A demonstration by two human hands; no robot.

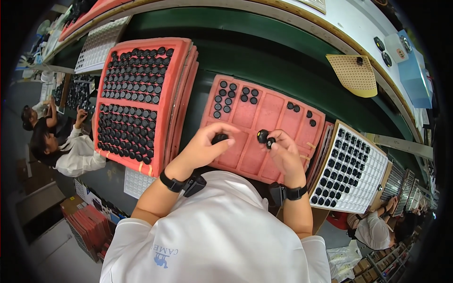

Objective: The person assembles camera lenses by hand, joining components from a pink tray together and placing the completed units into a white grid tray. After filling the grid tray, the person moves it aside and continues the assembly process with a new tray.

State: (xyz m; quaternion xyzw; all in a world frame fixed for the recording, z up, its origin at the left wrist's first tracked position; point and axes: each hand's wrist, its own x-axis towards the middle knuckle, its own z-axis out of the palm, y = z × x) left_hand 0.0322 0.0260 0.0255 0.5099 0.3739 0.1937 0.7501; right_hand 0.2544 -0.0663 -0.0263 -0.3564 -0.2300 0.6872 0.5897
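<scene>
A shallow pink foam tray with divided compartments lies before me. Small groups of black round parts sit along its far side. Over its near left half is my left hand, curled with a black round cap-like part between thumb and palm; its index finger stretches to the right. My right hand hovers over the tray's middle, its fingertips pinching two small black round pieces, a larger one with a yellowish mark and a smaller one touching or very near it. The hands are apart.
At left stands a stack of pink foam trays, the top one filled with rows of black caps. A white gridded tray partly filled with black parts lies at right. A yellow perforated sheet hangs by the shelf edge. Other people work on both sides.
</scene>
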